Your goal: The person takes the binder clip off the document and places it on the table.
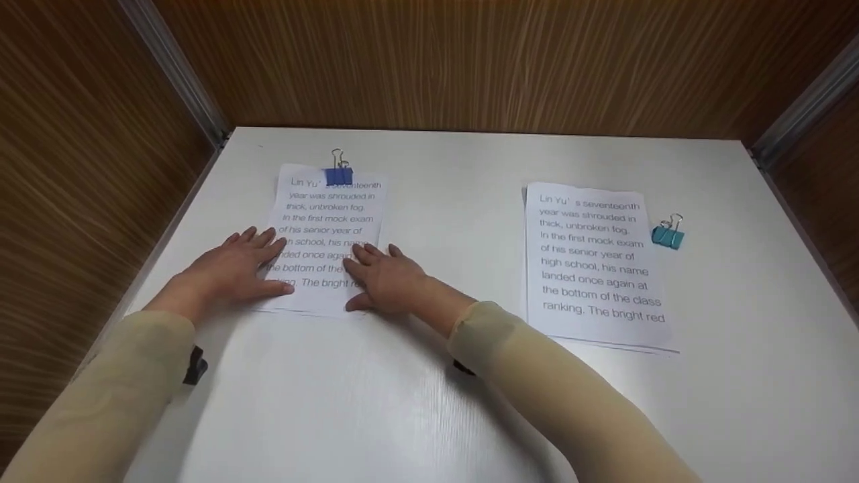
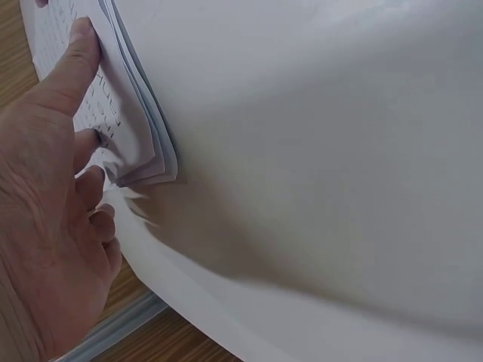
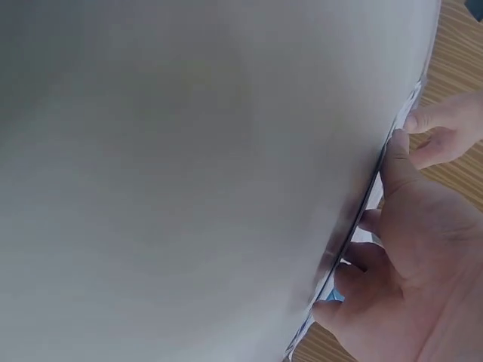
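A stack of printed paper sheets (image 1: 319, 208) lies on the left part of the white table, with a blue binder clip (image 1: 339, 176) at its top edge, wire handles up. My left hand (image 1: 231, 268) lies over the stack's lower left side, thumb on the print and fingers spread along the edge. On the lower right side rests my right hand (image 1: 389, 282), its fingertips on the margin. From the left wrist, the sheets' corners (image 2: 162, 162) fan slightly apart beside the thumb. The right wrist view has the right hand (image 3: 411, 256) along the stack's thin edge.
A second printed stack (image 1: 590, 268) lies to the right, its lower sheets showing at the bottom edge. Beside its upper right stands a teal binder clip (image 1: 668, 235). Wood-grain panels (image 1: 470, 67) enclose the white table (image 1: 322, 402) at the back and sides.
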{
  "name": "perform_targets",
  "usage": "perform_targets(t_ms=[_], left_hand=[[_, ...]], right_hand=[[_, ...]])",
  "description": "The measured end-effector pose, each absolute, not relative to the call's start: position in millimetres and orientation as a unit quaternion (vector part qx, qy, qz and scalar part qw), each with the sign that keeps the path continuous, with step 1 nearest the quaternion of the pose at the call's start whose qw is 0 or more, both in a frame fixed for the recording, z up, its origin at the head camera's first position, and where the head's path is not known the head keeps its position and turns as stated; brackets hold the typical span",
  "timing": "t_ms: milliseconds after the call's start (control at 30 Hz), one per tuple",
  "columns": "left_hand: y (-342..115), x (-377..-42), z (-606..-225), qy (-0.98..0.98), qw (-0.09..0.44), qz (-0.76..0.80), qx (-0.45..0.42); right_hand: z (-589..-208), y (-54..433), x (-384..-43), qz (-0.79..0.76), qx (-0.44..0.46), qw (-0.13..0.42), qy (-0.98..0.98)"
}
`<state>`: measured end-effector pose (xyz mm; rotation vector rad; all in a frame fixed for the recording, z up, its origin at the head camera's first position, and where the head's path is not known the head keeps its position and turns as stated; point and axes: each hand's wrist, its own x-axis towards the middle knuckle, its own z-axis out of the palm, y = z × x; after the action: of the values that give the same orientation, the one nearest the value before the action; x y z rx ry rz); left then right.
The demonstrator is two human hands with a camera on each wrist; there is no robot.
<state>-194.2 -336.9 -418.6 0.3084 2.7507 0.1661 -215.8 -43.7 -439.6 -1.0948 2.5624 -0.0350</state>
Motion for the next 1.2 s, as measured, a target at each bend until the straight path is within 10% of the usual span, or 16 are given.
perform_targets(t_ms=[1200], left_hand=[[-242,-193,-430,0.965,0.163,0.051,0.199]], right_hand=[[-437,66,-203,-0.032,-0.401,0.151,0.903]])
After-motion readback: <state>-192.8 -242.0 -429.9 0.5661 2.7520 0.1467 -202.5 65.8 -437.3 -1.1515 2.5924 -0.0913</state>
